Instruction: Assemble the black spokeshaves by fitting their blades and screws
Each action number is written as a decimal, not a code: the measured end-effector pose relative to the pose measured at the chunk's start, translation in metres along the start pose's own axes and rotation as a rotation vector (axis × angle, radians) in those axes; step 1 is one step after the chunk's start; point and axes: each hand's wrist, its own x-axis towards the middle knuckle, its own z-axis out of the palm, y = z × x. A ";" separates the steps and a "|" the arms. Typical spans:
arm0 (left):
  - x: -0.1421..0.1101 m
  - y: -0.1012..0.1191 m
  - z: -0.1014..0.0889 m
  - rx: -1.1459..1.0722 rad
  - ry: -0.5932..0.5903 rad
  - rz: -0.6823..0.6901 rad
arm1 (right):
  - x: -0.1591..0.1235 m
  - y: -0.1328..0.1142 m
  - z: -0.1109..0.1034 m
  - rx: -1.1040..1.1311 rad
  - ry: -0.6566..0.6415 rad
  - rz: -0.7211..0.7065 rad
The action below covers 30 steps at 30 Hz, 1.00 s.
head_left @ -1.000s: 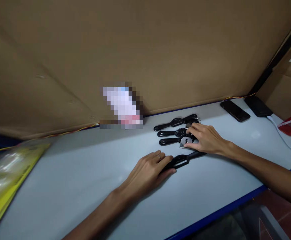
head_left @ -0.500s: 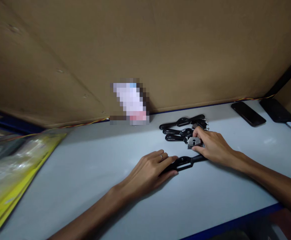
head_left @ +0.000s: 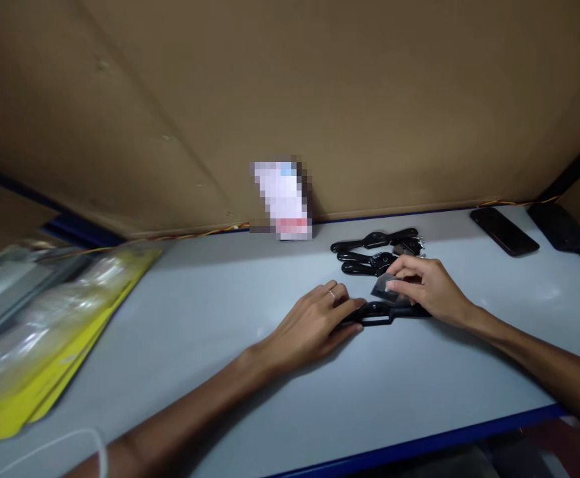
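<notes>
In the head view my left hand [head_left: 327, 313] is closed over the left handle of a black spokeshave body [head_left: 378, 320] lying on the table. Its middle, with a slot-like opening, shows to the right of my fingers. My right hand [head_left: 426, 285] pinches a small flat metal blade [head_left: 383, 289] between thumb and fingers, just above the body's middle. The right handle runs partly under that hand. Behind the blade lie more black spokeshaves [head_left: 374, 239], overlapping, with small metal parts [head_left: 412, 247] at their right, partly hidden by my right hand.
A dark phone [head_left: 505, 231] and a black device with a white cable [head_left: 561, 227] lie at the back right. A blurred-out upright item [head_left: 284, 199] leans on the cardboard wall [head_left: 369, 119]. Yellow and clear plastic packaging [head_left: 70, 338] covers the left side; a white cord [head_left: 70, 435] curves below.
The view has shifted, so the scene sits a little differently. In my right hand the blade has turned and now tilts just above the spokeshave body. My left hand keeps its hold.
</notes>
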 end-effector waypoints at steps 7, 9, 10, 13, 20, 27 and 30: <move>0.005 -0.004 -0.001 0.024 -0.055 0.003 | -0.001 0.002 0.020 -0.248 -0.063 -0.217; 0.007 -0.003 -0.001 0.048 -0.062 0.027 | 0.000 0.005 0.022 -0.279 -0.066 -0.217; 0.008 -0.003 0.000 0.065 -0.064 0.042 | 0.001 0.006 0.022 -0.268 -0.069 -0.203; 0.006 -0.005 -0.001 0.140 -0.063 0.108 | 0.005 0.006 0.024 -0.190 -0.091 -0.148; -0.012 -0.011 -0.010 0.185 -0.040 0.156 | 0.016 -0.003 0.035 -0.124 -0.218 -0.034; -0.022 -0.008 -0.013 0.066 -0.047 0.044 | 0.005 -0.005 0.037 -0.198 -0.224 -0.051; -0.025 -0.007 -0.014 0.041 -0.049 0.027 | 0.004 -0.008 0.037 -0.188 -0.238 -0.010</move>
